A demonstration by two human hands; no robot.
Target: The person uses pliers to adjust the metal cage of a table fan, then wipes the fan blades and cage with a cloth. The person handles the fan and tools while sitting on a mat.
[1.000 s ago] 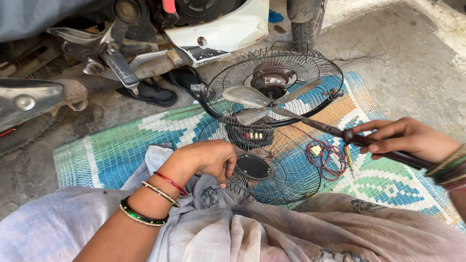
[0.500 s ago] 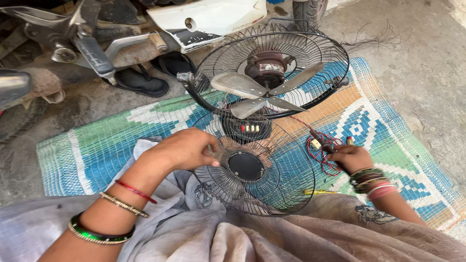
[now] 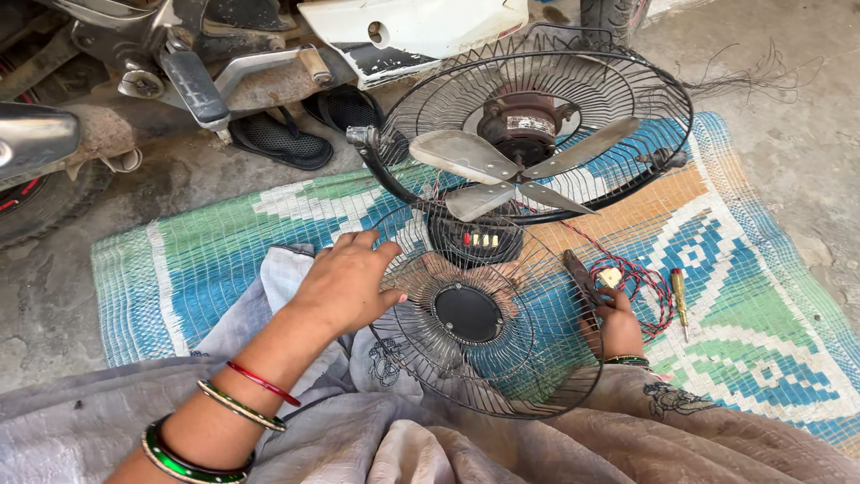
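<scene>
A round black wire front grille (image 3: 502, 376) with a dark centre disc is tilted up over my lap. My left hand (image 3: 345, 282) grips its left rim, fingers spread over the wires. My right hand (image 3: 618, 327) curls around its right rim, seen partly through the wires. Behind the grille lies the fan (image 3: 524, 125) on its back: rear guard, rusty motor and three grey blades, with a black switch base (image 3: 475, 240). Dark pliers (image 3: 580, 276) lie right by my right fingers.
A bundle of red wire with a small white part (image 3: 643, 289) and a yellow-handled screwdriver (image 3: 679, 294) lie on the woven green, blue and orange mat (image 3: 206, 260). A motorbike (image 3: 197, 72) and a pair of black sandals (image 3: 282, 139) stand behind on the concrete.
My right hand set the pliers down by the wires and came back to the grille's right rim. My left hand slid onto the left rim. The view moved closer.
</scene>
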